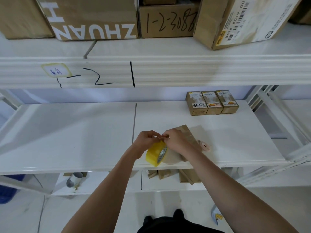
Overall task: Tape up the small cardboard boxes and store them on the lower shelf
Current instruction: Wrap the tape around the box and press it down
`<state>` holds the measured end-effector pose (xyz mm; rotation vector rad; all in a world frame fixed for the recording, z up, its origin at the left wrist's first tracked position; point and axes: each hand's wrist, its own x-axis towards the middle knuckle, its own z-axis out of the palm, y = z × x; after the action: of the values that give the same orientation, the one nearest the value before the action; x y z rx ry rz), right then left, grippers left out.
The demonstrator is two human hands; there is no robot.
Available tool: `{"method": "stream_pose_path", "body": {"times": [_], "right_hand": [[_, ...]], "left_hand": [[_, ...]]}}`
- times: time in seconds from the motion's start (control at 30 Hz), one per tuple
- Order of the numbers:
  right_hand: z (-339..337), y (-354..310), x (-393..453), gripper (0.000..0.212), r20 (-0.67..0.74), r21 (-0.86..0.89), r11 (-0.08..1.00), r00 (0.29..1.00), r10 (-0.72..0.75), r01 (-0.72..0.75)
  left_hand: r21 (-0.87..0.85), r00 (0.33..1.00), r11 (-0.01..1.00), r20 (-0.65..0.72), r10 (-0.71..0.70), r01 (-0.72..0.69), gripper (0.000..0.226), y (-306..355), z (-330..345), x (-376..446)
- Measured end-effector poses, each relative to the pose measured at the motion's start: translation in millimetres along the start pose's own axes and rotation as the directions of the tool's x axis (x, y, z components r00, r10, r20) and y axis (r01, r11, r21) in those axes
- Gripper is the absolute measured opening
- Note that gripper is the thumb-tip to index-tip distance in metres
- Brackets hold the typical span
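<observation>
Two hands meeting over the tape roll point(157, 153) at the front of the middle shelf point(84, 135). Left hand point(146, 140) just left of the roll, fingers curled, tips pinching something thin at the top of the roll, likely the tape end; too small to tell for sure. Right hand point(175, 140) just right of the roll, fingers curled too, tips pinching at the same spot, touching the left fingertips. Yellow roll standing on its edge, tilted, near the shelf's front rim.

Small box point(186, 132) lying flat just behind the roll, partly hidden under the right hand. Small round thing point(204, 145) on the shelf to the right of the roll, just beside the box.

Three little boxes point(212, 102) in a row far behind the roll and to the right, touching side by side, labels on top.

Big boxes point(94, 17) on the top shelf, high above the roll. More brown boxes point(170, 174) on the low shelf, right below the roll.
</observation>
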<state>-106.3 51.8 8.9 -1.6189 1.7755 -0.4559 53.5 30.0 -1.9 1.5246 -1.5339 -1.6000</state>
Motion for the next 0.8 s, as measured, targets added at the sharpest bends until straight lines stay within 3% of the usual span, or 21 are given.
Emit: {"method": "stream_pose_path", "body": {"times": [0.17, 0.3, 0.43, 0.6, 0.8], "right_hand": [[-2.2, -2.5, -0.9, 0.015, -0.034, 0.097, 0.993, 0.997, 0.073, -0.069], [1.7, -9.3, -4.7, 0.015, -0.054, 0.103, 0.992, 0.995, 0.085, -0.079], [6.1, -17.6, -11.3, 0.023, -0.06, -0.025, 0.999, 0.997, 0.044, -0.046], [12.7, -25.2, -23.3, 0.015, -0.012, -0.219, 0.975, 1.0, 0.021, -0.023], [19.2, -31.1, -41.2, 0.013, 0.035, -0.28, 0.96, 0.999, -0.005, 0.014]], "left_hand": [[0.051, 0.999, 0.998, 0.017, 0.028, -0.029, 0.017, -0.5, -10.8, -12.4], [-0.076, 0.99, 0.996, 0.14, -0.034, 0.045, 0.022, -6.5, -20.1, -21.1], [-0.183, 0.95, 0.971, 0.297, -0.093, 0.152, 0.035, -15.1, -24.2, -30.3], [-0.133, 0.948, 0.977, 0.296, -0.12, 0.165, 0.039, -21.0, -19.4, -39.5], [-0.089, 0.952, 0.979, 0.264, -0.157, 0.186, 0.036, -33.1, -15.4, -50.8]]}}
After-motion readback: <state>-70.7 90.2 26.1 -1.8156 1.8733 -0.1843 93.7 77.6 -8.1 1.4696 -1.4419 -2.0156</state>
